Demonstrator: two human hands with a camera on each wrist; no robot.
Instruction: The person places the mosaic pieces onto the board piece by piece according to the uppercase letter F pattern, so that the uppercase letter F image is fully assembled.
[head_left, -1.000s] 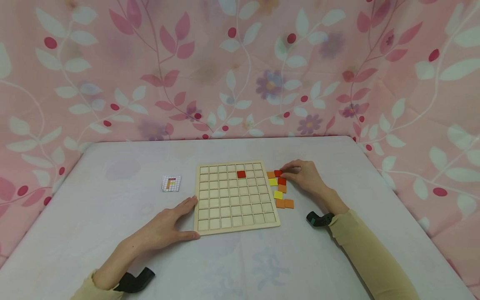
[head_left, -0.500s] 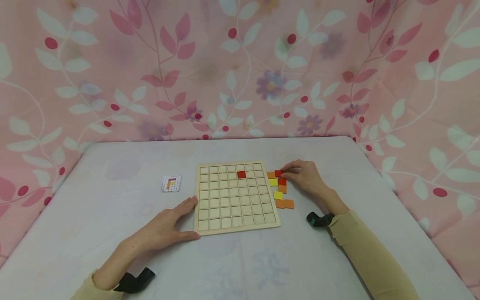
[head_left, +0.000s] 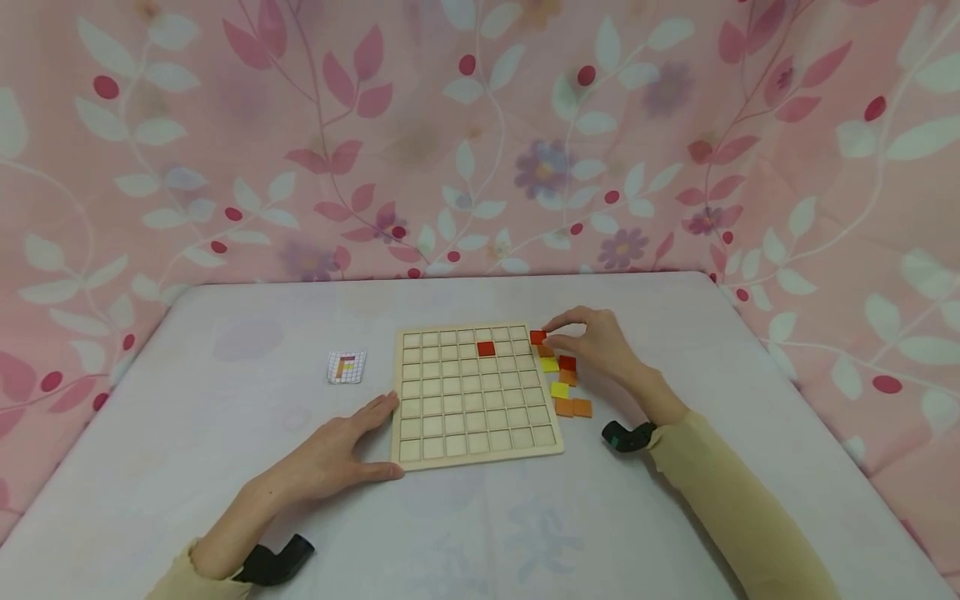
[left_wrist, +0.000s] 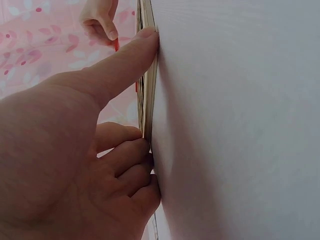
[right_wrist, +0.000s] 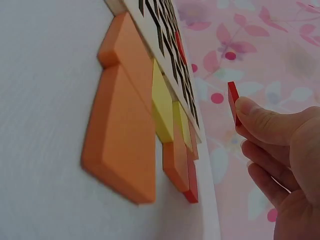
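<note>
A wooden grid board point(head_left: 476, 463) lies flat, with one red tile point(head_left: 486, 349) in a cell of its second row from the back. My left hand point(head_left: 330, 458) rests against the board's left side, thumb at the near corner and fingertips farther up the edge; in the left wrist view the thumb point(left_wrist: 125, 62) presses on the board's side point(left_wrist: 149, 90). Between thumb and fingertips my right hand point(head_left: 600, 342) pinches another red tile point(head_left: 538, 337). The right wrist view shows this tile point(right_wrist: 233, 102) raised off the table.
Right of the board lie loose tiles: two yellow ones, including a yellow tile point(head_left: 559, 390), a red tile point(head_left: 567, 363) and several orange ones, including an orange tile point(head_left: 582, 408). A small card point(head_left: 346, 367) with a coloured grid pattern lies to the left. A floral cloth point(head_left: 480, 167) hangs behind the table.
My right hand has lifted the red tile from the loose tiles and moved left with it to the board's right edge. The left hand stays on the board.
</note>
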